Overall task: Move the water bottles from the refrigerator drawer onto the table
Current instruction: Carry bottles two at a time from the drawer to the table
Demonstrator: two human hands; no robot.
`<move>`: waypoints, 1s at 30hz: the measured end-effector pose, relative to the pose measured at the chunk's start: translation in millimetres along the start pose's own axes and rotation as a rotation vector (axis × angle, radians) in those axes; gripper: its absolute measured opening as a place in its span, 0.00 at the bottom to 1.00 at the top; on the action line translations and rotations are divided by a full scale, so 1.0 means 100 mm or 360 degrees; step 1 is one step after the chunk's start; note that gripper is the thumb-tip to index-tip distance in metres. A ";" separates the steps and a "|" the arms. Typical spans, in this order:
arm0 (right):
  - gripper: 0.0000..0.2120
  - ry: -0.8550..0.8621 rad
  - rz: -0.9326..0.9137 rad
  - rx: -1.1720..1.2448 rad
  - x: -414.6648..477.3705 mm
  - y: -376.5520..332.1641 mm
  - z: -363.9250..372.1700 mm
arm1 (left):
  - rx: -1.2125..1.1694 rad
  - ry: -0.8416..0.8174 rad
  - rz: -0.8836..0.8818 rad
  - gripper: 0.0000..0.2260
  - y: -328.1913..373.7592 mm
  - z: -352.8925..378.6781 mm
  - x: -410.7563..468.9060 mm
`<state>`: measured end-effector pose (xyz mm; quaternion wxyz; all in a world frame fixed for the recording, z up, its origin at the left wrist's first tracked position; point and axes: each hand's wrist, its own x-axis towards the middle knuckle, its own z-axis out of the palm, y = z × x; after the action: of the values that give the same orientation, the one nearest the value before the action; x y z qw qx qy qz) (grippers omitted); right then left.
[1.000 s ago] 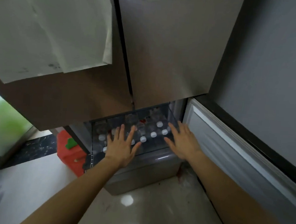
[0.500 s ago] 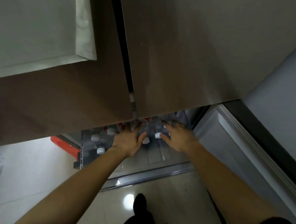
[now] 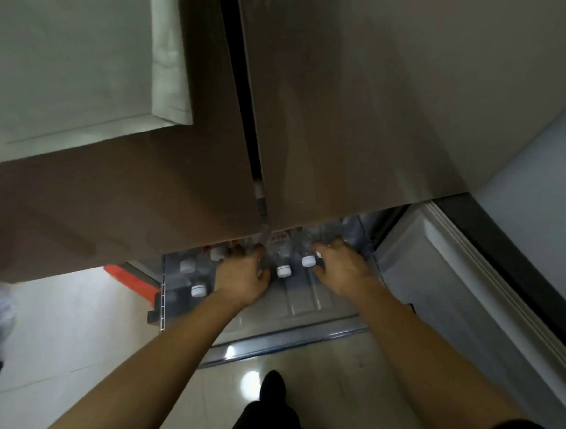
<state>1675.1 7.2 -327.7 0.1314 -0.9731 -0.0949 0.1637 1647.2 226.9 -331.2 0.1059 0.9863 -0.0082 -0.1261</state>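
Several clear water bottles with white caps lie in the pulled-out refrigerator drawer (image 3: 287, 342), for example a bottle (image 3: 284, 270) in the middle and two bottles (image 3: 198, 289) (image 3: 187, 266) at the left. My left hand (image 3: 241, 274) reaches into the drawer, its fingers curled down round a bottle that the hand mostly hides. My right hand (image 3: 341, 267) grips another bottle (image 3: 308, 260) near its neck, the cap showing between finger and thumb. The fridge door edge covers the bottles' far ends.
The two closed upper fridge doors (image 3: 347, 118) hang over the drawer's back half. An open lower door panel (image 3: 452, 291) stands at the right. A red object (image 3: 132, 279) sits left of the drawer. My dark shoe (image 3: 272, 389) stands on the glossy tile floor.
Both hands have gone from spread flat above the drawer to deeper among the bottles, and their fingers have curled. The view has tilted further down and closer to the fridge.
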 end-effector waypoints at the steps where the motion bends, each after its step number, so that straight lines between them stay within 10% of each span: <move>1: 0.15 0.0000 -0.0016 0.0003 -0.06 -0.02 0.00 | -0.0002 0.0027 -0.0028 0.21 0.00 0.00 -0.08; 14: 0.09 0.0662 -0.0006 0.0505 -0.87 -0.18 -0.56 | -0.0095 0.0891 -0.0072 0.13 0.33 -0.46 -1.01; 23: 0.15 0.0339 0.0239 0.0671 -0.97 -0.14 -0.47 | 0.0062 0.0315 -0.0011 0.12 0.26 -0.50 -1.08; 30: 0.25 0.0266 0.0335 0.0616 -0.99 -0.09 -0.37 | -0.0318 0.0369 -0.0098 0.27 0.25 -0.31 -1.04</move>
<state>1594.5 -14.8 -262.1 0.3050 -0.9445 0.0514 0.1105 1554.5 213.2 -270.5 0.1999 0.9786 0.0471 -0.0148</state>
